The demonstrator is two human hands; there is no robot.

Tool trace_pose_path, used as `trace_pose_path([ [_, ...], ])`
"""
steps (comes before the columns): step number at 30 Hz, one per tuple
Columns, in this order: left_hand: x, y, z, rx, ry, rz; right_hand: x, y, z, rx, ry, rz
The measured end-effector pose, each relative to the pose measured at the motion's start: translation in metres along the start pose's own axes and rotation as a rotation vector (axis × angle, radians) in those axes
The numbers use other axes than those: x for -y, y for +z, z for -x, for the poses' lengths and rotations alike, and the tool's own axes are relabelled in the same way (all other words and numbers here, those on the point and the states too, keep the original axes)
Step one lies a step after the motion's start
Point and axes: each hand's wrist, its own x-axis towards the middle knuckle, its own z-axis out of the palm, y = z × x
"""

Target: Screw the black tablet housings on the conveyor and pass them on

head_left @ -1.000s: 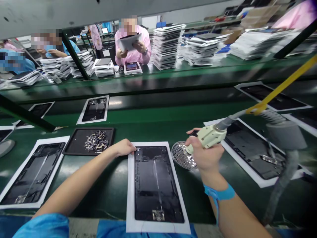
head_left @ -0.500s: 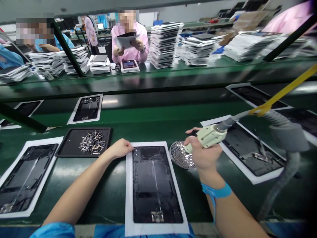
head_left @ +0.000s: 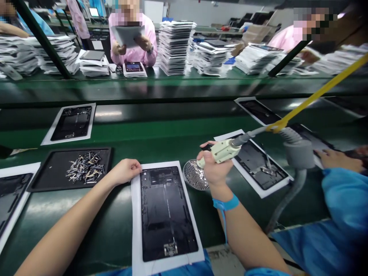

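An opened tablet housing [head_left: 169,211] lies on a white paper sheet [head_left: 137,237] in front of me, its dark inside facing up. My left hand [head_left: 126,171] is closed at its upper left corner, fingers curled together; whatever they may pinch is too small to make out. In my right hand [head_left: 217,170] is a pale green electric screwdriver [head_left: 222,150], its grey cable running up to the right. The tool's tip is hidden, just above a round metal screw plate [head_left: 191,174] full of small holes. A blue band [head_left: 225,203] circles my right wrist.
A black tray [head_left: 54,174] of small metal parts [head_left: 86,167] sits left. More opened tablets [head_left: 260,165] lie on sheets around the green bench. A grey hose [head_left: 290,203] and yellow strap [head_left: 322,90] hang right, near a co-worker's blue sleeve [head_left: 345,203]. Paper stacks [head_left: 176,48] line the far shelf.
The view has swung right, so everything sits further left and a co-worker's arm now shows at the right. My hands keep nearly the same places relative to the tablet and screw plate.
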Motion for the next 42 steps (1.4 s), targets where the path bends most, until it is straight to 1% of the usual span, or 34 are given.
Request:
trace_pose_path([
  [9,0.003,0.0,-0.001,0.021,0.013,0.02,-0.002,-0.002,-0.001,-0.034,0.0,0.02],
  [17,0.006,0.0,-0.002,0.03,0.019,0.015,0.002,-0.004,0.003,-0.032,0.026,-0.001],
  [23,0.003,0.0,-0.002,0.026,0.021,0.002,-0.001,-0.006,0.003,-0.018,0.019,-0.028],
  [34,0.006,0.0,-0.002,0.031,0.033,0.008,-0.004,-0.003,0.002,-0.066,0.011,-0.057],
  [37,0.004,0.0,-0.003,0.034,0.034,0.026,0.001,-0.004,0.001,-0.07,-0.002,-0.047],
  [39,0.003,0.0,-0.003,0.035,0.023,0.045,0.01,-0.001,0.002,-0.073,-0.016,-0.067],
  [42,0.002,0.001,-0.004,0.047,0.015,0.066,0.027,0.015,0.009,-0.037,-0.028,-0.151],
])
